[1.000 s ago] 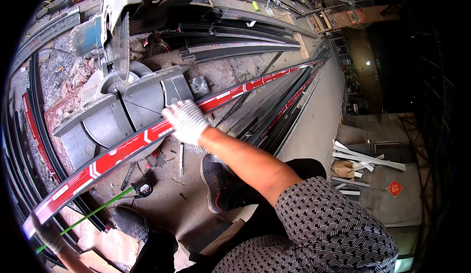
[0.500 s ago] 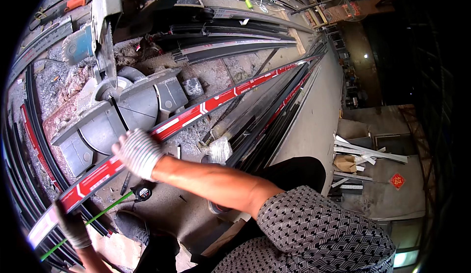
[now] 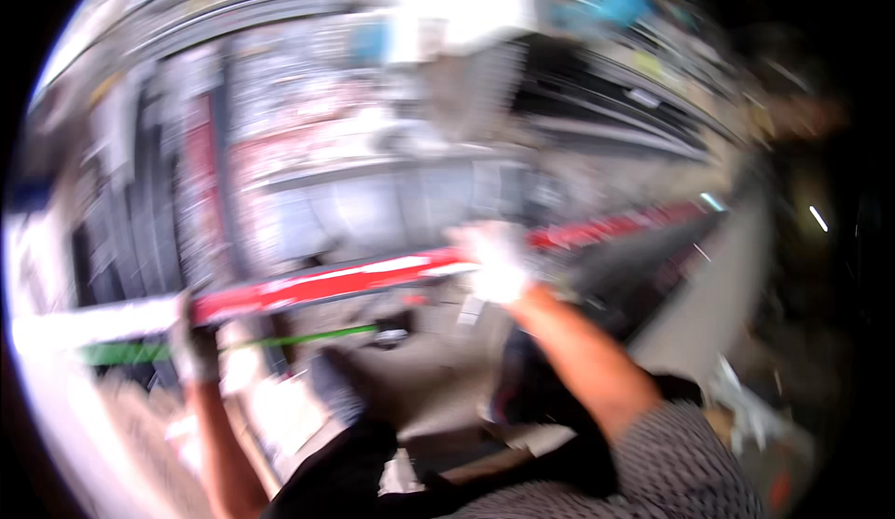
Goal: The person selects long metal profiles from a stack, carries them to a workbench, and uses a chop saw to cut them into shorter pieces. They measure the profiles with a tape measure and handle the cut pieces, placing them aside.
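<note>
A long metal profile with a red-and-white film runs across in front of me, smeared by motion. My left hand, gloved, is closed around it near its left part. Further right, my right hand, in a pale glove, grips the same profile from above. Beneath the profile, a tape measure rests near my shoe, its green blade stretching left past my left hand. Just beyond the profile lies the grey base of a cutting saw, its pale upper part blurred above.
Dark profiles lie at the left, beside a red strip. Another stack of dark profiles is at the far right. My shoe stands close to the tape measure. Pale scraps lie at the right.
The whole view has swung, so the saw sits further right and the profile lies nearer level. Both hands stay on the profile; the picture is now strongly blurred.
</note>
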Demonstrator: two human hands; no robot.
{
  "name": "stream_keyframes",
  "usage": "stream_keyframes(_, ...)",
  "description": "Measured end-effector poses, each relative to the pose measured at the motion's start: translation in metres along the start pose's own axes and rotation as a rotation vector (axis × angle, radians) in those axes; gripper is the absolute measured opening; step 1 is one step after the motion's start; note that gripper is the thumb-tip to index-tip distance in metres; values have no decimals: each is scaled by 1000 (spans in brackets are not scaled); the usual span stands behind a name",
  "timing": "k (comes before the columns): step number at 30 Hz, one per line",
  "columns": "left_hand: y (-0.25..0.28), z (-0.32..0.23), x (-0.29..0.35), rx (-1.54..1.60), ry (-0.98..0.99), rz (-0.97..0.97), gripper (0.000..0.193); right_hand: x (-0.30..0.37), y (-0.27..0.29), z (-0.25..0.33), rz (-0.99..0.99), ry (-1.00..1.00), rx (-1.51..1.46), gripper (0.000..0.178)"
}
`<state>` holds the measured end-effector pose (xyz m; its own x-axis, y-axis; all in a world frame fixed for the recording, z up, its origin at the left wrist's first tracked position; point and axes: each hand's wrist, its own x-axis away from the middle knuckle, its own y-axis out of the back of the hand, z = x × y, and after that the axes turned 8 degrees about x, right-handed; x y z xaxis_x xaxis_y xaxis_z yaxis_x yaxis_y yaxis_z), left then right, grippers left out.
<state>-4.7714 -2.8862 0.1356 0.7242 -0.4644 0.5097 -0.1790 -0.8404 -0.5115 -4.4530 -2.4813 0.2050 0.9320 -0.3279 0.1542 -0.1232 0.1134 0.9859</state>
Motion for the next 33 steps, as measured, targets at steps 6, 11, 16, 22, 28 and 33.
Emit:
stream_keyframes(6, -20, -4, -10, 142, -51, -70, 31, 89, 8, -134, 292, -531, -102, 57)
stream_keyframes(11, 39, -59, 22, 87, -83, 1, 31, 98, -71, -173, 126, -307, 116, 68)
stream_keyframes(16, 32, -41, 0, 114, -99, 58, 28, 112, -62, -199, 78, -285, 94, 67)
stream_keyframes(22, 83, -27, -43, 21, -117, -53, 39, 52, 30, -166, 351, -132, 212, 41)
stream_keyframes(28, 179, -36, -56, -843, -715, 8, 65, 53, 67, -144, 369, -136, 400, 49)
stream_keyframes(33, 187, -42, -71, -768, -574, -33, 65, 68, 56, -148, 350, -148, 369, 46)
